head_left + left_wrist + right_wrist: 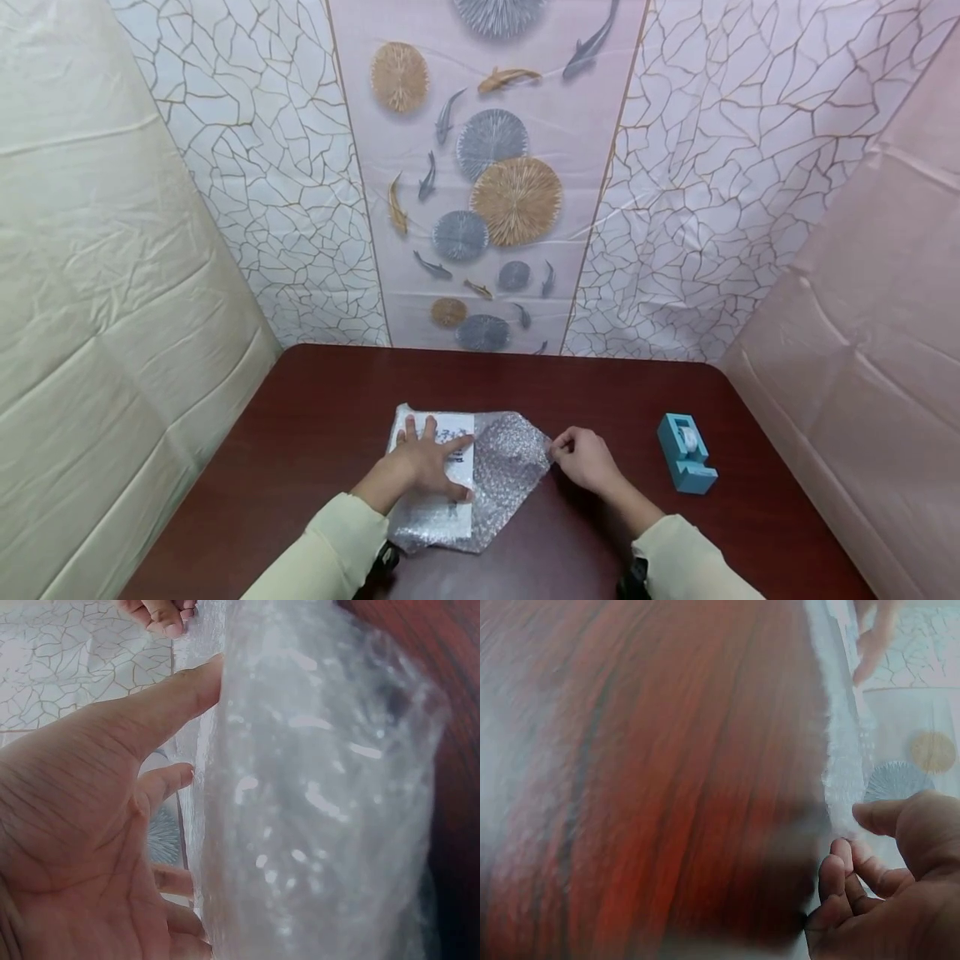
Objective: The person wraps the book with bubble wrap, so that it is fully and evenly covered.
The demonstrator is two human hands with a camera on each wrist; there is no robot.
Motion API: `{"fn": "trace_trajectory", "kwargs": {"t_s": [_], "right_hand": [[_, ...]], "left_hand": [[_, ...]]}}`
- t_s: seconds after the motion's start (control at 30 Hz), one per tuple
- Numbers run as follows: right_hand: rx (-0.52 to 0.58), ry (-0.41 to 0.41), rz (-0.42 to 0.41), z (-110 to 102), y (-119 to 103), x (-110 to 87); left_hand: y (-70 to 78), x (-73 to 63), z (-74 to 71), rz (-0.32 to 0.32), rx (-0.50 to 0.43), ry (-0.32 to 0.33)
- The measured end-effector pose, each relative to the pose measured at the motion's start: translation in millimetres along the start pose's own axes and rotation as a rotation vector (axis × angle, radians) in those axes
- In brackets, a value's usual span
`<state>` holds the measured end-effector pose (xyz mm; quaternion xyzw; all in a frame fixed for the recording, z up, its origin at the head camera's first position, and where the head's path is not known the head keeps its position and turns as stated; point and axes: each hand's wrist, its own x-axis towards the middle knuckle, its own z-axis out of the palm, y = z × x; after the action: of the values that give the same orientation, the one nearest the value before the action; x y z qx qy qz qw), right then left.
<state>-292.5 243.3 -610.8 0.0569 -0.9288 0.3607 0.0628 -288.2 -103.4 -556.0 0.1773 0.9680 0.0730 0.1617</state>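
Note:
A sheet of clear bubble wrap [512, 467] lies on the table, folded partly around a flat white rectangular item [457, 521] with dark printed characters. My left hand [426, 467] rests on that item with its fingers spread. In the left wrist view the fingertips of the left hand [97, 802] press on the bubble wrap [315, 772]. At the wrap's right corner my right hand [585, 458] pinches the edge. The right wrist view shows the right hand [900, 877] with thumb and fingers at the tip of the bubble wrap [844, 772]. What the white item is cannot be told.
A teal tape dispenser [686, 454] with a roll of tape stands on the right of the dark red-brown table [330, 383]. Patterned cloth [480, 275] hangs behind the table's back edge, and plain cloth walls [97, 333] stand on both sides.

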Motion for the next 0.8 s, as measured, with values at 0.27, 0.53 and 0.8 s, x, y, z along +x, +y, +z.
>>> {"fn": "trace_trajectory", "kwargs": {"t_s": [0.27,0.53,0.8], "right_hand": [[0.256,-0.007,0.047,-32.4,-60.1,-19.7],[0.637,-0.111,0.281,-48.0,-116.6,-21.9],[0.859,-0.261,0.364,-50.9,-138.8,-18.2]], "left_hand": [[2.3,0.1,-1.7,0.003,0.011,0.007],[-2.1,3.0,0.8,0.0,-0.005,0.005],[-1.4,0.8,0.3,-0.001,-0.014,-0.007]]}}
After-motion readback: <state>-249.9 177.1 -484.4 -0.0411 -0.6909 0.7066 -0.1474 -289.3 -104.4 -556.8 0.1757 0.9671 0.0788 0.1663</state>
